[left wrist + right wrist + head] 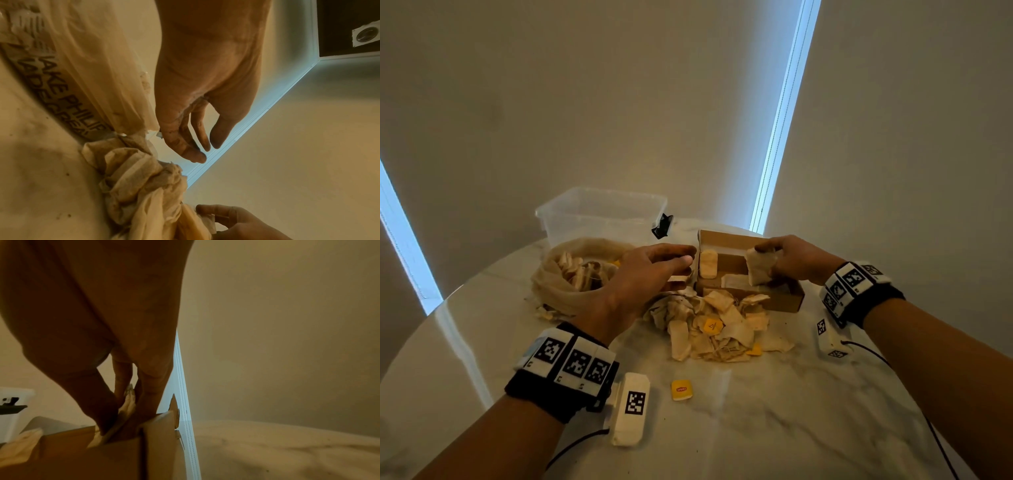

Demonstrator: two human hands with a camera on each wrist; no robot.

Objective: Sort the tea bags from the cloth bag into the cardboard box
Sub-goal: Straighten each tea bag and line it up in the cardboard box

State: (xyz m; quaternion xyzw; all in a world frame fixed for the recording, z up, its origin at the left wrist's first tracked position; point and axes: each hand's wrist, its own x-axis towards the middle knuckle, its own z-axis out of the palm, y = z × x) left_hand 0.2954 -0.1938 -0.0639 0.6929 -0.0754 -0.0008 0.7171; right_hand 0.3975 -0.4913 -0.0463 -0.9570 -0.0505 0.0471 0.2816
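Right hand: the right hand (796, 262) pinches a tea bag (758, 270) between thumb and fingers and holds it upright over the right part of the cardboard box (782, 299); in the right wrist view the fingers (148, 395) close on the bag just above the box wall (115, 456).
Left hand: the left hand (645, 279) hovers with fingers stretched out and loosely spread, holding nothing, between the cloth bag (566, 286) and the box; its fingertips reach near the box's left edge.
Cardboard box: open, at the far middle of the surface (808, 404); one pale tea bag (708, 268) stands upright in its left part.
Cloth bag: lies left of the box, mouth open, more tea bags inside.
Loose pile: a heap of tea bags (722, 329) lies just in front of the box, some with yellow tags.
Stray tag: a single yellow tag (681, 390) lies nearer, apart from the heap.
Other: a clear plastic tub (599, 214) stands behind the cloth bag.
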